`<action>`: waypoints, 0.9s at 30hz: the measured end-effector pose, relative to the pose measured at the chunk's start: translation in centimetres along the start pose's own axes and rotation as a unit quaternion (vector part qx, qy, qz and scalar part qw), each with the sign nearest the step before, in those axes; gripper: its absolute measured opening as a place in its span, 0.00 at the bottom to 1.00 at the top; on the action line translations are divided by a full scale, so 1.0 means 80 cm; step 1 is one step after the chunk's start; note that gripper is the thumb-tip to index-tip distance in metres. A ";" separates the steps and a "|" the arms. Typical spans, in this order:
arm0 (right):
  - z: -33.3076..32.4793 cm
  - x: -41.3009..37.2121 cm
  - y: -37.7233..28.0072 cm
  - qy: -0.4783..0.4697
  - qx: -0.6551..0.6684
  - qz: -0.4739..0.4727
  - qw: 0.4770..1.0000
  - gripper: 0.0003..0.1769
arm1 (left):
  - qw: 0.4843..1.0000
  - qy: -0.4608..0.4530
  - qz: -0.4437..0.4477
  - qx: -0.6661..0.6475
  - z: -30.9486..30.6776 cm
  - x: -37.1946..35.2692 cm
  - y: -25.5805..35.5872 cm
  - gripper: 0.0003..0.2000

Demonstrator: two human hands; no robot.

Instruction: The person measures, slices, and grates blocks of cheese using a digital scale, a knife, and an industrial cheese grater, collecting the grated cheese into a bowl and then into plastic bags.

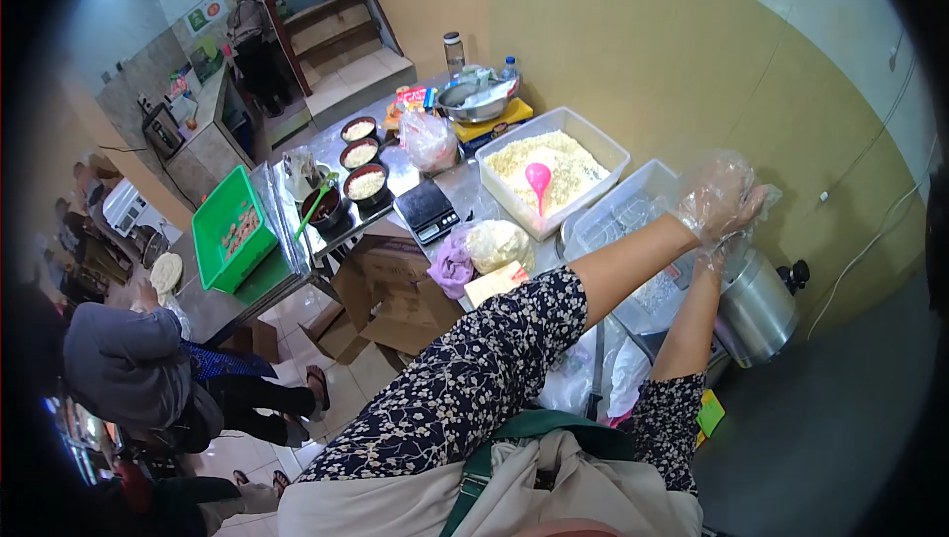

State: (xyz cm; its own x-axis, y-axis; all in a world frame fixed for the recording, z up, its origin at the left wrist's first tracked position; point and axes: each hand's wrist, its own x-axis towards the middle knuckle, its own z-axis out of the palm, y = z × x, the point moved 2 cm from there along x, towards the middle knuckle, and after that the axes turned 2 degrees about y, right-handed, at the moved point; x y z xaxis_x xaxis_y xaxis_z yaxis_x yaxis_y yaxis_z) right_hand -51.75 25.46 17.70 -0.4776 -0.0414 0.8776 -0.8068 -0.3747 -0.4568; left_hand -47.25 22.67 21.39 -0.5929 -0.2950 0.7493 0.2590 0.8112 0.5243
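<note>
My left hand [720, 197], in a loose clear plastic glove, is stretched out to the right with its fingers bent downward together; what they hold, if anything, is hidden. Just below it, my right hand [720, 248] is largely covered by the left hand and crinkled clear plastic, so its fingers do not show. Both hands are close together above the right side of a clear plastic tub [641, 203]. A steel canister [756, 308] with a black knob stands right beside my right hand.
A tub of pale crumbs [554, 163] holds a pink scoop [538, 181]. Around it are a black scale [427, 213], bowls of white shreds [366, 184], a green tray [233, 232] and an open cardboard box [395, 285]. Another person [138, 364] stands at left.
</note>
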 end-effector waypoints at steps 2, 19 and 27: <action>0.008 -0.008 -0.010 0.004 0.000 -0.015 1.000 0.27 | 1.000 0.006 -0.021 -0.007 0.001 0.001 -0.001 0.21; -0.020 -0.025 0.010 0.025 -0.261 0.036 0.964 0.26 | 0.997 -0.052 0.034 0.054 0.017 0.009 -0.022 0.17; -0.038 -0.030 0.014 0.066 -0.296 -0.034 0.952 0.21 | 0.990 -0.018 0.132 0.035 0.003 -0.004 0.001 0.15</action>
State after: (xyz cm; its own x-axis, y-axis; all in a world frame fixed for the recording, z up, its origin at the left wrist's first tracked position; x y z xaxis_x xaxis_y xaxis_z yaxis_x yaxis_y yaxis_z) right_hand -52.57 27.94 14.62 -0.4253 0.0960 0.9000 -0.8735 0.2167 -0.4359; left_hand -47.24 22.96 21.08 -0.5383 -0.0504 0.8412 0.3561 0.8911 0.2813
